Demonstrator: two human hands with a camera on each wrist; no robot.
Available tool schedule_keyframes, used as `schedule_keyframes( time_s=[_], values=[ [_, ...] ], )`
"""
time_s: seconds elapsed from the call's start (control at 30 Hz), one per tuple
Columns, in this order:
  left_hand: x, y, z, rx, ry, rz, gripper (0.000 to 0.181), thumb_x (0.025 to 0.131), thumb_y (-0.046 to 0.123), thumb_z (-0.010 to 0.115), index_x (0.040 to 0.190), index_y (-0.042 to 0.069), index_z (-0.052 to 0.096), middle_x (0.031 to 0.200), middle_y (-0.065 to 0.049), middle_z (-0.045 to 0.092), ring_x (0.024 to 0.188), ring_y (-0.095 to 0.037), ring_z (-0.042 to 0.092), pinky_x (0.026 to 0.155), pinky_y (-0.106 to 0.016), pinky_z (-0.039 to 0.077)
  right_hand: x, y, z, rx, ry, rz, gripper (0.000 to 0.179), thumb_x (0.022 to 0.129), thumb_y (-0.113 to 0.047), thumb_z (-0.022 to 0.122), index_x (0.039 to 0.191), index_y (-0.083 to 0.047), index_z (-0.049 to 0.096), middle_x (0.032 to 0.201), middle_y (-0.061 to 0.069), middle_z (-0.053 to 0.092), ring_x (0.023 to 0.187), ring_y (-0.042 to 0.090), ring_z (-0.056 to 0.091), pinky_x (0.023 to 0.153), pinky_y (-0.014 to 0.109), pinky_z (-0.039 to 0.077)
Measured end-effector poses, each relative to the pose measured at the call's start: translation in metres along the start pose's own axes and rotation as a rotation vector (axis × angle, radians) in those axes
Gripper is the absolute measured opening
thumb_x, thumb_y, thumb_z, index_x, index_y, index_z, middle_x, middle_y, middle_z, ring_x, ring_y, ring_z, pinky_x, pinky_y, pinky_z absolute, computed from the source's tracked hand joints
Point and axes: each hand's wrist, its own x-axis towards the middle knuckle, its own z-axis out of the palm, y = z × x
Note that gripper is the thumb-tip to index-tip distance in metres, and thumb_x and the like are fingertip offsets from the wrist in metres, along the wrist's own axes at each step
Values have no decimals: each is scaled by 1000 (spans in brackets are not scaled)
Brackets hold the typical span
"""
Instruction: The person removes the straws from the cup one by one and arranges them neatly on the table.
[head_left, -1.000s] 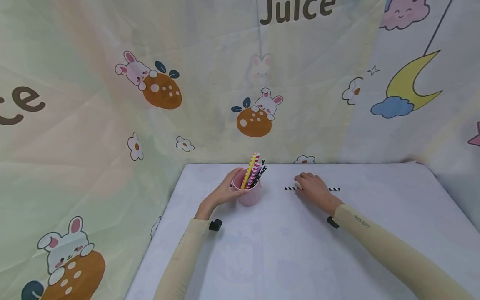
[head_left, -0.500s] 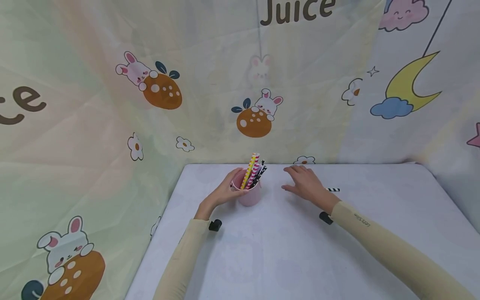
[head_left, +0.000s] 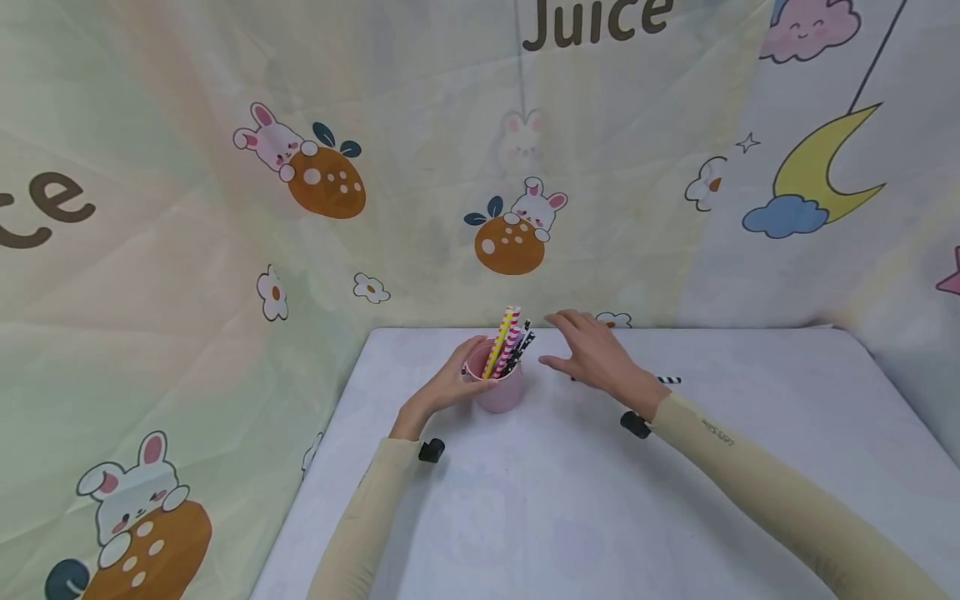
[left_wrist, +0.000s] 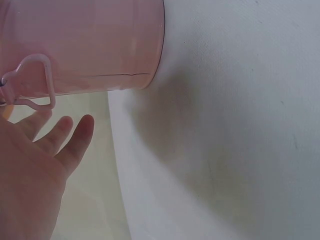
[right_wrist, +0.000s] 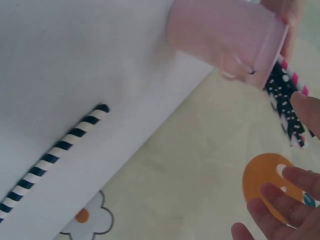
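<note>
A small pink metal bucket (head_left: 501,398) stands upright on the table, with several paper straws (head_left: 507,343) leaning in it: yellow, pink-and-white striped, and black with white dots. My left hand (head_left: 441,387) holds the bucket by its rim, and in the left wrist view several of its fingers (left_wrist: 75,145) spread below a handle loop (left_wrist: 49,80). Just right of the straw tops, my right hand (head_left: 596,354) hovers with thumb and fingers apart and nothing between them. Beneath it lies a black-and-white striped straw (right_wrist: 55,155), mostly hidden by that hand in the head view.
The white table (head_left: 510,517) ends at the back against a printed cloth backdrop (head_left: 420,208). The cloth also hangs along the left side. A black wrist camera (head_left: 636,425) sits under the right wrist, another (head_left: 432,451) by the left.
My right hand has let go of the striped straw on the table, lifted with fingers spreading, and moved left toward the bucket's straws. The left hand and the bucket stay in place.
</note>
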Motion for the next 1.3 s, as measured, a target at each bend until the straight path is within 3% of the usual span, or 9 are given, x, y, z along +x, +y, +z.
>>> schedule_keyframes(
  time_s=[0.13,0.27,0.5,0.67,1.0,1.3],
  values=[
    [0,0,0,0,1,1,97,77,63,77,155,42,24,159,8,30,147,-20,32,117,-54,34,2,-13,-10,-16,11,-52,77,86,-48,76,147,-12,46,148,14,49,137,36,46,111,57,42],
    [1,0,0,-7,-2,5,96,78,62,77,156,40,24,159,7,31,147,-20,33,118,-54,34,5,-24,-14,-101,20,-128,75,87,-45,77,147,-13,45,148,13,49,139,35,44,111,58,41],
    [0,-1,-1,-1,-9,26,98,80,59,77,158,33,23,160,4,30,146,-21,35,118,-51,34,10,-38,-7,-267,100,-332,66,86,-40,79,142,-17,52,147,14,49,135,35,46,110,53,42],
    [-1,-1,-1,13,-10,22,94,81,58,77,156,39,23,160,3,31,145,-21,36,118,-49,36,15,-47,0,-356,126,-426,58,85,-34,81,137,-19,58,147,14,49,134,35,47,109,51,43],
    [-1,-1,-1,11,1,43,92,84,49,78,157,36,24,160,0,31,146,-23,36,119,-49,34,26,-60,10,-456,61,-504,37,90,-16,75,126,-17,66,137,13,52,131,33,49,109,49,43],
    [0,-1,-1,7,7,51,91,84,48,78,156,35,25,159,0,33,144,-23,38,118,-49,35,30,-65,13,-492,22,-484,37,89,-14,76,125,-15,68,136,14,55,130,34,49,111,52,42]
  ],
)
